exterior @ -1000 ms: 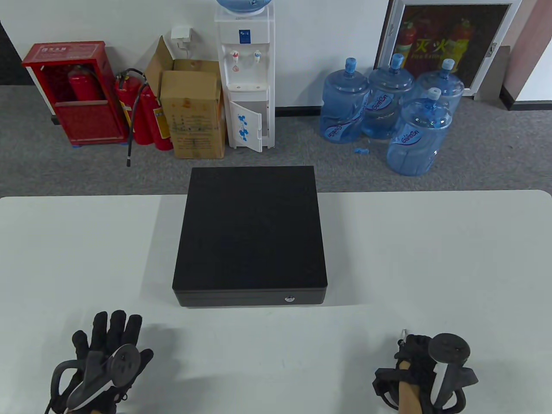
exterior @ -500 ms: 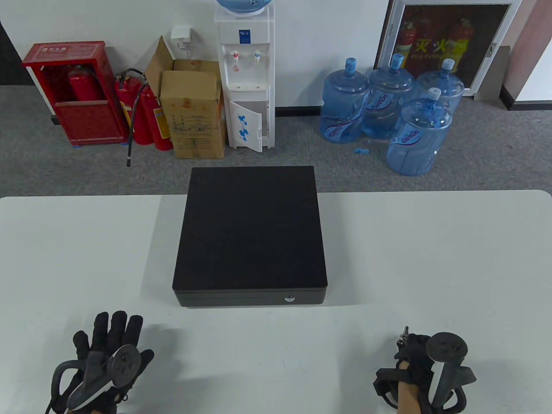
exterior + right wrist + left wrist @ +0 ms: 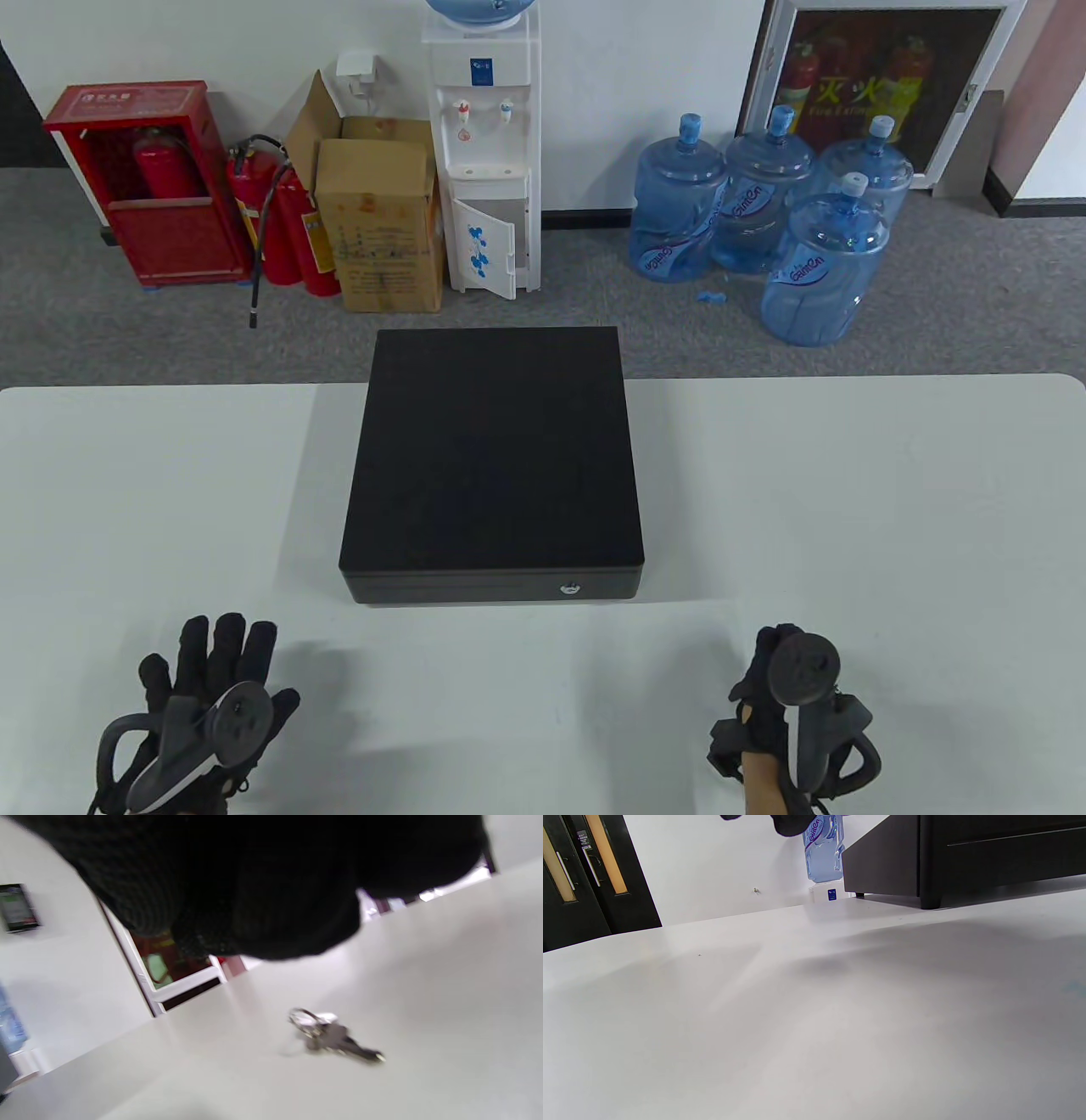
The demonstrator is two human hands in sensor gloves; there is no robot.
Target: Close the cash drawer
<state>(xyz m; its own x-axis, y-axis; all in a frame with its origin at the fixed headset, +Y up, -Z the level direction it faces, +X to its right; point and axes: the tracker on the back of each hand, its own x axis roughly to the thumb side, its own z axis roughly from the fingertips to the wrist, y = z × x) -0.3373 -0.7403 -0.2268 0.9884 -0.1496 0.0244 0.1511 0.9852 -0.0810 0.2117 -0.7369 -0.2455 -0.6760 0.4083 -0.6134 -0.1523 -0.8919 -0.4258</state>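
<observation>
Keys [image 3: 335, 1037] on a ring lie flat on the white table [image 3: 848, 509], right under my right hand [image 3: 785, 713]; I only catch them in the right wrist view, a bit blurred, touching nothing. Beyond the table's far edge I see a water dispenser [image 3: 484, 153], a cardboard box [image 3: 382, 221], red fire extinguishers [image 3: 288, 221] beside a red cabinet [image 3: 153, 178], and a cluster of blue water jugs [image 3: 764, 221] on the grey carpet. Between my hands and the cash drawer [image 3: 492, 463] the tabletop is bare white.

The cash drawer sits mid-table, square-on, its front face with the small round lock [image 3: 570, 587] pointing toward me; the box looks near square, so I can't call a long axis. The front sits flush with the casing, drawer shut, so I can't see inside.

My left hand [image 3: 212, 705] rests near the table's near edge, fingers spread forward and flat, holding nothing. The right hand hangs over the table with its tracker on top; its fingers are hidden and I can't tell whether they're curled or spread.
</observation>
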